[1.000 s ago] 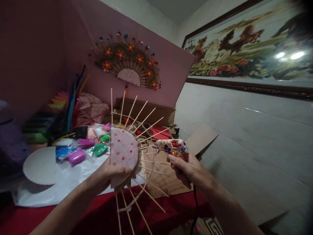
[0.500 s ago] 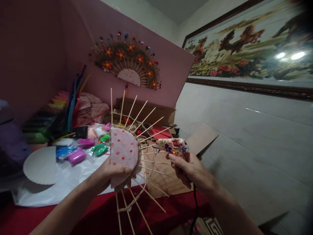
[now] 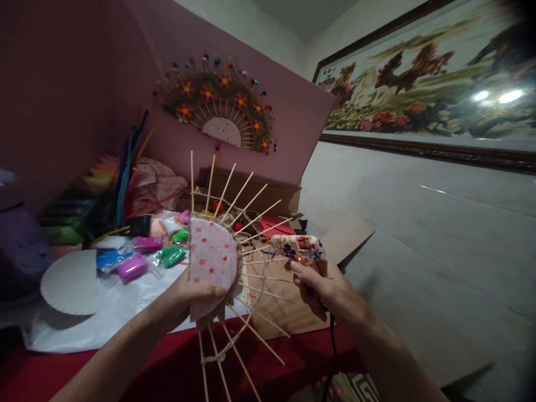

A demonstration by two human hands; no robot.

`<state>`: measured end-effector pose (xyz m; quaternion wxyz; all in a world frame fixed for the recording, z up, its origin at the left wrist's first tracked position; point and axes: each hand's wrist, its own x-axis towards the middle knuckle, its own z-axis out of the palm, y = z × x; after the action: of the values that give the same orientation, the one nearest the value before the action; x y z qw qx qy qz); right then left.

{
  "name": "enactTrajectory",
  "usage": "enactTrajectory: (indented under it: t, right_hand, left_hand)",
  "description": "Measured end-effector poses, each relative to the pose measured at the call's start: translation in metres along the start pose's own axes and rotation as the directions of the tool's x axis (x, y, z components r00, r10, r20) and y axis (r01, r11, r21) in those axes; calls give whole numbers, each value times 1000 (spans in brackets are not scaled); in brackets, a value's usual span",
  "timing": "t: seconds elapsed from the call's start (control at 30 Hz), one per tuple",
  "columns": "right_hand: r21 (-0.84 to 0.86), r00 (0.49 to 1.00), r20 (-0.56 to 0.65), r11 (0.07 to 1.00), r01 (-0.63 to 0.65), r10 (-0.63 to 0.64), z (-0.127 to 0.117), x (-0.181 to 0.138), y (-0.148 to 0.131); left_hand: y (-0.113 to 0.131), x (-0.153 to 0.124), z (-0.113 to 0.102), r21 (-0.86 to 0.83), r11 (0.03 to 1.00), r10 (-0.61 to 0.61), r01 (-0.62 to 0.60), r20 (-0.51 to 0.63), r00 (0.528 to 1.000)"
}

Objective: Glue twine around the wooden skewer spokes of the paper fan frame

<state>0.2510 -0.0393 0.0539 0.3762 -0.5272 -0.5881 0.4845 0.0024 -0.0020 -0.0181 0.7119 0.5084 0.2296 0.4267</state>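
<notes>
My left hand (image 3: 190,301) is closed on a half-round craft piece (image 3: 211,257) covered in pink dotted fabric, thumb lying across its face. Thin wooden skewers (image 3: 247,204) fan out from its rim, and a twine strand loops across them. My right hand (image 3: 324,287) grips a flower-patterned hot glue gun (image 3: 297,247), its nozzle pointing left at the skewers just right of the fabric. The gun's black cord (image 3: 333,346) hangs down below my wrist.
A finished fan with flowers and bead tips (image 3: 218,109) hangs on the pink board behind. Bagged coloured clay (image 3: 138,259), pipe cleaners (image 3: 125,167), a white half disc (image 3: 71,282) and a cardboard box (image 3: 251,187) lie on the red-covered table (image 3: 272,357). A framed horse picture (image 3: 427,84) hangs at right.
The glue gun and my right hand have drifted slightly to the right. The craft piece and my left hand stay as they were.
</notes>
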Motion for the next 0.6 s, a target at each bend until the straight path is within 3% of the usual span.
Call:
enactTrajectory:
  t: [0.33, 0.6]
  right_hand:
    - [63, 999, -8, 998, 33, -32, -2, 0, 0]
    - [262, 998, 54, 965, 29, -44, -2, 1, -7]
  left_hand:
    - [0, 1, -1, -6, 1000, -24, 24, -26, 999]
    - [-1, -1, -2, -28, 998, -55, 53, -70, 996]
